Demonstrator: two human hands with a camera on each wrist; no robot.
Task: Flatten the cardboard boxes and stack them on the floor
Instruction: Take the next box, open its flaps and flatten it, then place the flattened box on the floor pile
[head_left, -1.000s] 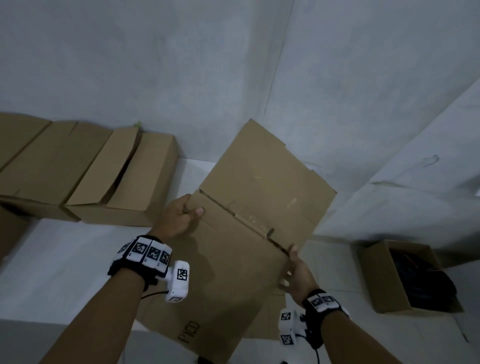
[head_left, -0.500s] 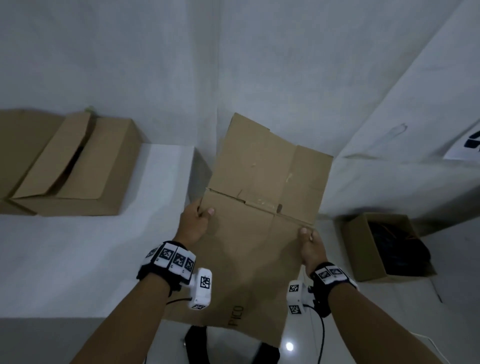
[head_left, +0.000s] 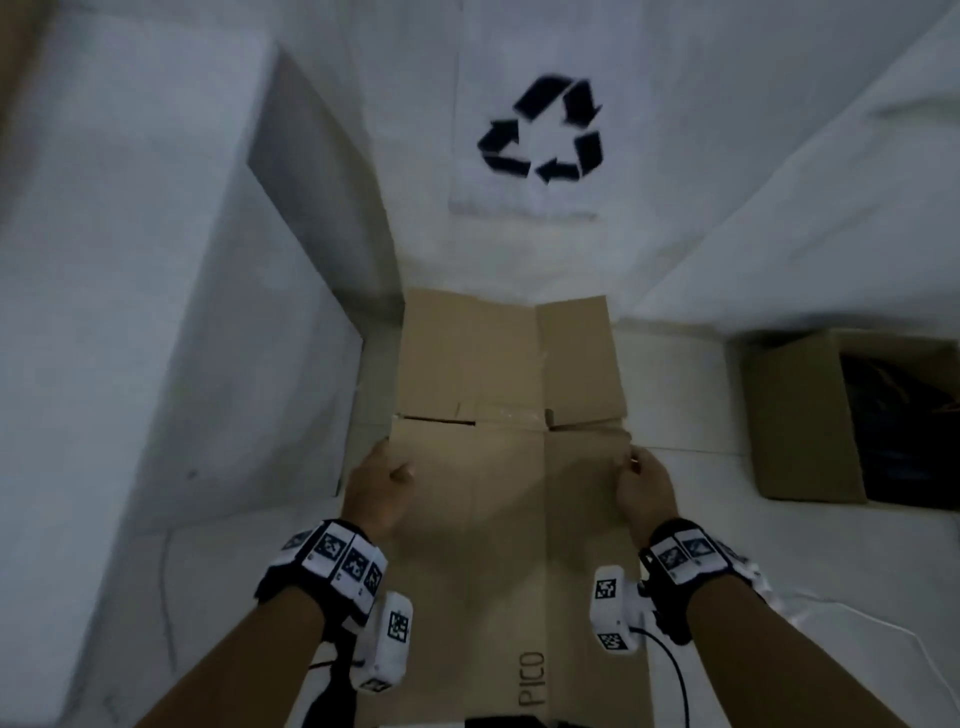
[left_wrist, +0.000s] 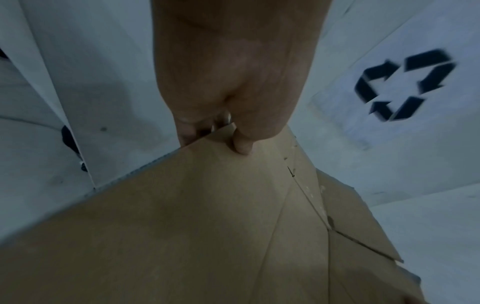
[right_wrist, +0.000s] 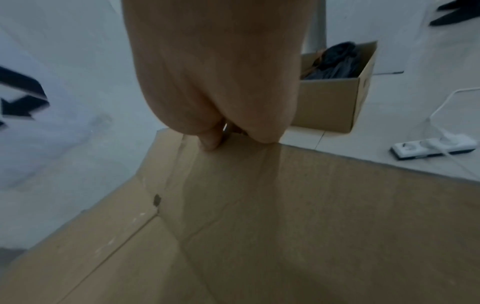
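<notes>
The person holds a flattened box (head_left: 509, 467) with both hands, one at each long edge. The left hand (head_left: 376, 493) grips the left edge: in the left wrist view the thumb (left_wrist: 242, 144) lies on the top face and the other fingers (left_wrist: 187, 133) are curled under the edge, so the cardboard is pinched between them. The right hand (head_left: 644, 491) grips the right edge in the same way; in the right wrist view the thumb (right_wrist: 210, 142) presses on the top face and the other fingers go under the edge, where they are mostly hidden.

The box lies flat and spreads between the two hands. Its end flaps (head_left: 509, 358) reach beyond the fingertips, toward the white wall, and the word "PICO" (head_left: 532, 678) is printed on the part behind the wrists. It is not clear if the far flaps touch the floor (head_left: 675, 395).

Beyond the fingers, a black recycling sign (head_left: 543, 130) is on the wall. To the right of the right hand, well apart, an open box (head_left: 795, 415) with dark things inside stands on the floor. A white power strip (right_wrist: 433, 146) lies near this box.
</notes>
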